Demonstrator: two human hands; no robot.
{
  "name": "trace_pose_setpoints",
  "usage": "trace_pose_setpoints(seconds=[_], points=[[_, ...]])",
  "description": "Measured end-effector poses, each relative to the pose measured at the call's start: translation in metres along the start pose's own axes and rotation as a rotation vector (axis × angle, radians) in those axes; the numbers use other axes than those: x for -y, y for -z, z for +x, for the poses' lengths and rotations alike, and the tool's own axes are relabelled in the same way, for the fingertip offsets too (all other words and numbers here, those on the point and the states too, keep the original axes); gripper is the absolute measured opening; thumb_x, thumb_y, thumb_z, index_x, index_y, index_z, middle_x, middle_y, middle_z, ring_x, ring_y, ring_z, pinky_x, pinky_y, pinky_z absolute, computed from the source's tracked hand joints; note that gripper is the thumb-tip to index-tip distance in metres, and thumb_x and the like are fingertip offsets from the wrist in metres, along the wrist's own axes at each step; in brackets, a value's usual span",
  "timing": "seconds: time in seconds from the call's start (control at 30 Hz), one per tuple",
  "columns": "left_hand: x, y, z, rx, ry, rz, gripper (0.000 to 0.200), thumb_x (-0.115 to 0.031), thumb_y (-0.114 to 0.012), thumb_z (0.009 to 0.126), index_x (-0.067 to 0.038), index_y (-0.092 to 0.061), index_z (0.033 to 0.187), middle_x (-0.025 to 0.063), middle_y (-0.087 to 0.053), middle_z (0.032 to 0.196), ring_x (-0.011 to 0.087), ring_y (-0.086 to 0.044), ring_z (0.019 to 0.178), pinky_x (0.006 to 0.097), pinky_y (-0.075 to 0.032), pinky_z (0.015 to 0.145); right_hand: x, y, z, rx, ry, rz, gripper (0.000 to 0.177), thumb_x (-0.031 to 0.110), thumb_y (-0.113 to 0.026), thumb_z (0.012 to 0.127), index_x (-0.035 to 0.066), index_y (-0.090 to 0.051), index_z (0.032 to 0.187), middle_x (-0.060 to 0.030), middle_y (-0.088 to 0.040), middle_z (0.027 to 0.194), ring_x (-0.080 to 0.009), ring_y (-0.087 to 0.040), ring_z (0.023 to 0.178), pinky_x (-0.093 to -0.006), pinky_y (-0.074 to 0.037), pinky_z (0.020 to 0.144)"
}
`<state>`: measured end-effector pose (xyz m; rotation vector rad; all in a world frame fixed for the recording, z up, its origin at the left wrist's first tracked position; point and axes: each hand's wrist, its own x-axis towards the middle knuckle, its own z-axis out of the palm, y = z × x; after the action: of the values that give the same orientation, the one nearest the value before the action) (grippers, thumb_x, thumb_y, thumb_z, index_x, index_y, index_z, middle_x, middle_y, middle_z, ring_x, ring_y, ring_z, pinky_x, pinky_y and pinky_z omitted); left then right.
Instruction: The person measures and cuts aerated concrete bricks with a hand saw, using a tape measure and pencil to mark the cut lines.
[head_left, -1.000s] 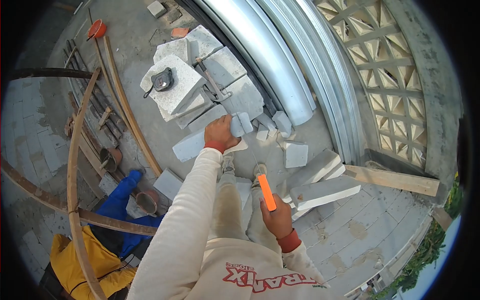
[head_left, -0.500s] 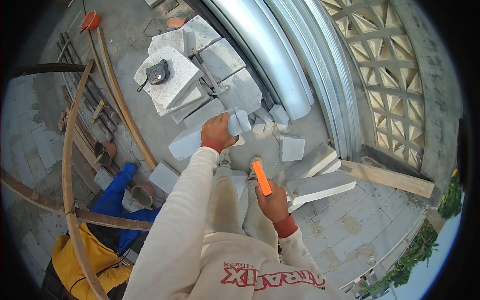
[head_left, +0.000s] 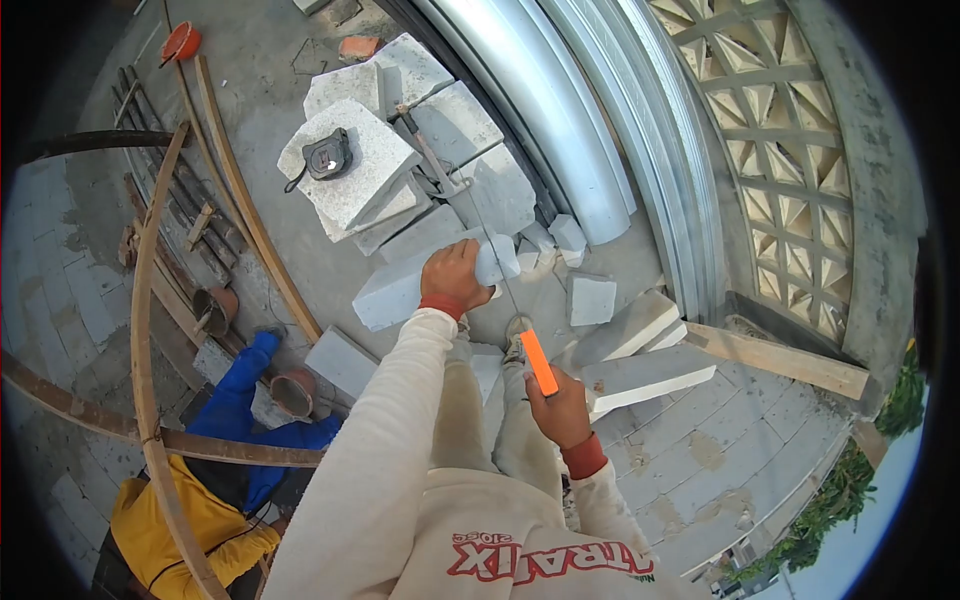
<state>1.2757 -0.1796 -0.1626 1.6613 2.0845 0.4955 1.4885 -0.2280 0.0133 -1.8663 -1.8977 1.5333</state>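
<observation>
My left hand (head_left: pixel 455 277) presses down on a long pale block (head_left: pixel 388 293), its fingers curled over the top. My right hand (head_left: pixel 560 408) is closed round the orange handle (head_left: pixel 539 363) of a saw, whose thin blade (head_left: pixel 492 235) runs up across the block's right end, just right of my left hand. Beyond the block lies a stack of pale slabs, with a black tape measure (head_left: pixel 327 157) on the top slab (head_left: pixel 365 180) and a hammer (head_left: pixel 430 150) beside it.
Small offcuts and a square piece (head_left: pixel 591 299) lie right of the block. Longer blocks (head_left: pixel 650 378) and a timber (head_left: pixel 780 358) are at the right. Metal sheets (head_left: pixel 560 120) curve behind. A person in yellow and blue (head_left: pixel 180 520) is at lower left, behind curved wooden strips (head_left: pixel 145 330).
My right hand and the orange handle have moved slightly down and right in view. My left hand, the block and the slabs also appear shifted a little right.
</observation>
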Motion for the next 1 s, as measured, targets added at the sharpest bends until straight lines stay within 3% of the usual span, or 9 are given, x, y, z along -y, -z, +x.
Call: trace_pose_setpoints(seconds=[0.1,0.2,0.37,0.43,0.57,0.67,0.73,0.87,1.0], points=[[0.0,0.004,-0.004,0.034,0.01,-0.006,0.053,-0.026,-0.083,0.056,-0.009,-0.063,0.101,0.0106,-0.071,0.095,0.0324,-0.069,0.084,0.04,-0.056,0.075,0.007,0.039,-0.105,0.038,-0.078,-0.054,0.017,0.013,-0.068,0.093,0.0,-0.061,0.084,-0.0176,-0.062,0.067,-0.0389,-0.062,0.058,-0.0405,-0.049,0.054],[0.001,0.002,-0.002,-0.002,-0.011,-0.015,0.053,-0.026,-0.083,0.055,-0.009,-0.063,0.101,0.0108,-0.071,0.095,0.0323,-0.069,0.083,0.0398,-0.056,0.076,0.014,0.053,-0.119,0.071,-0.109,-0.054,0.015,0.011,-0.068,0.092,0.0,-0.061,0.084,-0.0172,-0.062,0.067,-0.0376,-0.063,0.058,-0.0404,-0.05,0.054],[0.003,0.004,0.002,-0.056,-0.05,-0.033,0.053,-0.025,-0.084,0.055,-0.009,-0.062,0.101,0.0105,-0.071,0.093,0.0316,-0.068,0.082,0.0397,-0.056,0.075,-0.019,-0.008,0.021,-0.01,-0.018,0.006,0.023,0.016,-0.067,0.094,0.0,-0.06,0.08,-0.0195,-0.06,0.066,-0.0425,-0.058,0.059,-0.042,-0.047,0.054],[0.007,0.003,0.012,-0.034,-0.046,-0.005,0.055,-0.026,-0.084,0.055,-0.009,-0.063,0.102,0.0104,-0.071,0.093,0.0318,-0.068,0.082,0.0399,-0.056,0.075,-0.015,-0.021,0.037,-0.045,-0.009,0.014,0.024,0.018,-0.067,0.094,0.0,-0.06,0.08,-0.0202,-0.059,0.067,-0.0442,-0.056,0.059,-0.0428,-0.045,0.053],[0.003,0.001,0.001,0.072,0.005,0.0,0.058,-0.027,-0.085,0.054,-0.009,-0.063,0.105,0.0104,-0.071,0.094,0.0326,-0.068,0.084,0.0401,-0.056,0.076,-0.007,0.02,-0.059,0.003,-0.049,-0.025,0.017,0.015,-0.068,0.092,0.001,-0.064,0.084,-0.019,-0.063,0.069,-0.0397,-0.062,0.06,-0.04,-0.049,0.054],[0.002,0.0,-0.002,-0.011,-0.03,-0.014,0.059,-0.027,-0.086,0.053,-0.008,-0.063,0.104,0.0103,-0.071,0.095,0.0327,-0.068,0.085,0.0403,-0.056,0.076,-0.009,0.051,-0.117,0.076,-0.133,-0.049,0.012,0.013,-0.068,0.091,0.0,-0.067,0.091,-0.0181,-0.066,0.071,-0.0372,-0.066,0.062,-0.039,-0.052,0.056],[0.001,-0.001,0.004,0.011,-0.016,-0.015,0.059,-0.027,-0.086,0.053,-0.008,-0.063,0.104,0.0102,-0.071,0.095,0.0322,-0.068,0.087,0.0401,-0.056,0.077,-0.011,0.048,-0.101,0.098,-0.14,-0.003,0.012,0.012,-0.068,0.091,0.0,-0.068,0.093,-0.018,-0.066,0.071,-0.0373,-0.067,0.063,-0.0391,-0.052,0.057],[0.001,-0.001,0.001,-0.02,-0.013,-0.002,0.058,-0.028,-0.086,0.053,-0.008,-0.063,0.103,0.0097,-0.071,0.095,0.0315,-0.069,0.087,0.0398,-0.056,0.077,-0.054,-0.016,0.034,0.033,0.021,0.07,0.018,0.017,-0.068,0.092,0.0,-0.067,0.088,-0.0209,-0.065,0.072,-0.0425,-0.062,0.062,-0.0427,-0.05,0.057],[-0.002,-0.003,-0.004,0.009,-0.006,0.022,0.058,-0.028,-0.085,0.053,-0.009,-0.064,0.103,0.0094,-0.071,0.096,0.0311,-0.069,0.085,0.0396,-0.057,0.076,-0.05,-0.016,0.01,0.037,-0.027,0.022,0.019,0.018,-0.068,0.092,0.0,-0.066,0.087,-0.0208,-0.064,0.07,-0.0431,-0.061,0.061,-0.0428,-0.049,0.056]])
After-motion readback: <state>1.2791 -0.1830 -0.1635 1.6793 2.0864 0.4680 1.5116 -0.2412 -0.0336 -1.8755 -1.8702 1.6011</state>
